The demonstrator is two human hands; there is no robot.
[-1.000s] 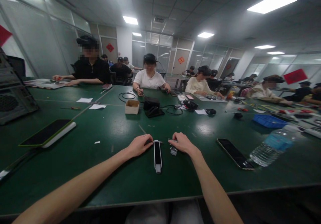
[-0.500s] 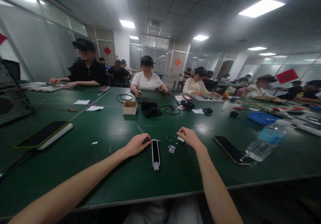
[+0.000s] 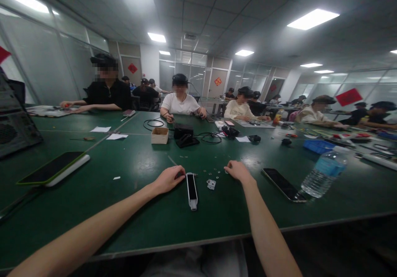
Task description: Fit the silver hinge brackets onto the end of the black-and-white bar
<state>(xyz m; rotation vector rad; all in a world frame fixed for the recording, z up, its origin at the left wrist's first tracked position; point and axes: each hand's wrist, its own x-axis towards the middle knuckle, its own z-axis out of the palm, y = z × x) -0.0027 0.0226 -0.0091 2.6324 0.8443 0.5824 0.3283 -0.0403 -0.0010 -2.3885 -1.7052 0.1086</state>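
Left hand curled at top of slim black-white bar, grip unclear; right hand fingers open, just beside tiny metal rings, small metal bracket.

From my station, the bench top reads as smooth green laminate with a soft sheen; the slim device shows a glossy black face in white plastic. Beside it, the small bracket and tiny rings look like bright metal. Farther off: clear plastic bottle, matt cardboard box.
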